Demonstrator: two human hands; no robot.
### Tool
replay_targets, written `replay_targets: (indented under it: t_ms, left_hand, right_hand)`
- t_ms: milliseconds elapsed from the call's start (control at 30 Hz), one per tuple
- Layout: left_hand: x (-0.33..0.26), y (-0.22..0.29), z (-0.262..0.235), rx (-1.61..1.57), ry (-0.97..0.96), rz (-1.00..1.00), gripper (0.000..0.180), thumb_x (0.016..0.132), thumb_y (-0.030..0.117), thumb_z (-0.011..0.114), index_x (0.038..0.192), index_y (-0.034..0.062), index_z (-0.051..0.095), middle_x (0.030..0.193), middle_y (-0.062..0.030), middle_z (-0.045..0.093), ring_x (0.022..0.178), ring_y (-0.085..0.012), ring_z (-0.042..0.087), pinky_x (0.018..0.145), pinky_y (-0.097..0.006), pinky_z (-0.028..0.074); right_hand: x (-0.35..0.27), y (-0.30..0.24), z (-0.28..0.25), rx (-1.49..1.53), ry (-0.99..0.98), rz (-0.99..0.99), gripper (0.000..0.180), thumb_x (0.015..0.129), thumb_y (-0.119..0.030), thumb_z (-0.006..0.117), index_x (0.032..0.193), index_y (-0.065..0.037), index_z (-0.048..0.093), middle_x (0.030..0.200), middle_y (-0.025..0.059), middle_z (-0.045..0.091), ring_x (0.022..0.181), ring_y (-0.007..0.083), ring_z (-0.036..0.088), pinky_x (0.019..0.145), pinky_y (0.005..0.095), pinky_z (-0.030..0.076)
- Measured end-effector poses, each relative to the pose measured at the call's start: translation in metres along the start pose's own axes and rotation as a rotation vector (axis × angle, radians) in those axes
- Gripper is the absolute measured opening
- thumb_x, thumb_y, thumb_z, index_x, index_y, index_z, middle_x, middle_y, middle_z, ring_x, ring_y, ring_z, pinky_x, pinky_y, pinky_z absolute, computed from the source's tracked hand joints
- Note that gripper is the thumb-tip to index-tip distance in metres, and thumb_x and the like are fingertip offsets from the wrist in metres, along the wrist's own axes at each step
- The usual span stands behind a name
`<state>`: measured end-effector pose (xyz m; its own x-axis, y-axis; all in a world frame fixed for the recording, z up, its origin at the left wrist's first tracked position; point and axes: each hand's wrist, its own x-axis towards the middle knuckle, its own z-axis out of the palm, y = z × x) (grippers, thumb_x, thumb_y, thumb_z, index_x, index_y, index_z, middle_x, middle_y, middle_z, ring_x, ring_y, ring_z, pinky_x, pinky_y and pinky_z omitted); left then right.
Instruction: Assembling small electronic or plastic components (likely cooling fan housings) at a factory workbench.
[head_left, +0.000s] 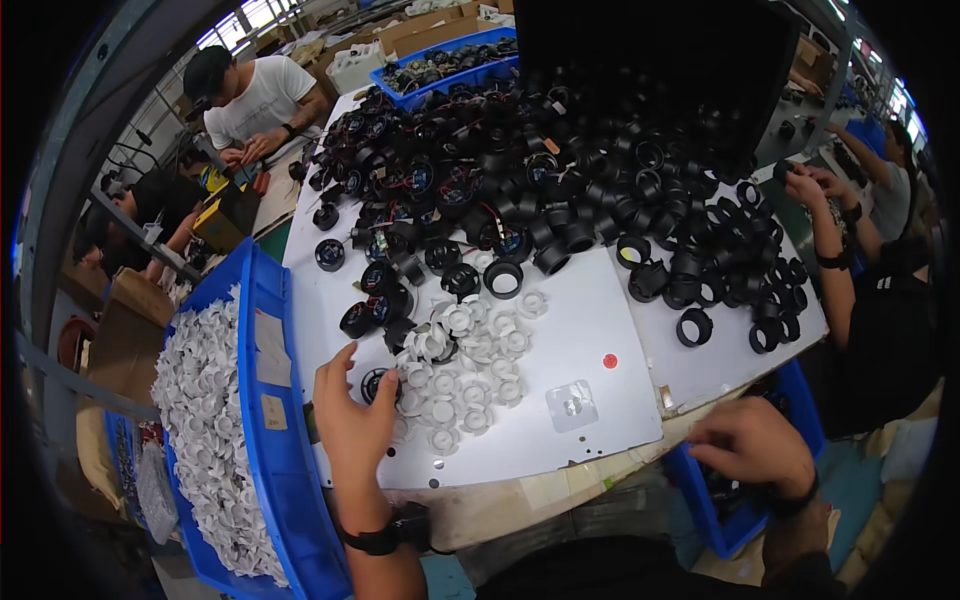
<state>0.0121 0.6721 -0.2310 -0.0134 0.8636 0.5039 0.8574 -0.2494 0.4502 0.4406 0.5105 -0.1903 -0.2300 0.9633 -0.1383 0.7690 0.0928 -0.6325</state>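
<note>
My left hand (355, 420) is at the left of the white table board, its thumb and fingers spread apart. Between them lies a round black part (374, 384), partly covered by the thumb; I see no firm grip on it. Just right of that hand is a pile of small white plastic cup-shaped parts (475, 390). My right hand (755, 442) hovers over a blue bin (735, 535) at the lower right, which holds black parts. Its fingers are curled and slightly blurred, so whether anything is in them is hidden.
A heap of black ring housings (690, 265), some with wires and circuit boards, spreads over the table's far side. At left stands a tall blue bin (262, 350) of white parts. A blue tray (480, 45) is behind the heap. Other people work at both sides.
</note>
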Motion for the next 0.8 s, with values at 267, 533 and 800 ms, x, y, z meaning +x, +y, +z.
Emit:
replay_targets:
  t_ms: [267,533,800]
  left_hand:
    - [0.004,-0.051,-0.011,-0.752,0.070,-0.453,0.028,0.099,0.013,0.073,0.122,-0.0006,0.067,0.093,0.0005,0.070,0.067,-0.0031,0.050,0.059,-0.021,0.038]
    - [0.005,-0.038,-0.023,-1.888,0.062,-0.787,0.040,0.109,0.030,0.053,0.145,0.0121,0.052,0.126,-0.0175,0.065,0.080,-0.0164,0.056,0.078,-0.031,0.051]
    - [-0.023,0.061,0.015,-1.472,-0.362,-0.363,0.059,0.096,0.021,0.073,0.146,0.0052,0.047,0.140,-0.0205,0.057,0.100,-0.0216,0.064,0.085,-0.035,0.056]
  right_hand:
    - [0.172,-0.087,0.066,-0.032,0.258,-0.449,0.009,0.089,-0.016,0.074,0.095,-0.010,0.074,0.082,0.0056,0.068,0.075,0.0293,0.069,0.071,0.0432,0.054]
    - [0.181,-0.072,0.111,-0.065,0.263,-0.363,0.024,0.083,-0.014,0.080,0.103,-0.007,0.068,0.101,0.0098,0.062,0.084,0.0303,0.070,0.072,0.0419,0.057]
    - [0.166,-0.082,0.080,0.243,0.340,-0.096,0.028,0.090,-0.016,0.080,0.109,-0.001,0.064,0.099,0.0127,0.071,0.073,0.0233,0.073,0.066,0.0345,0.058]
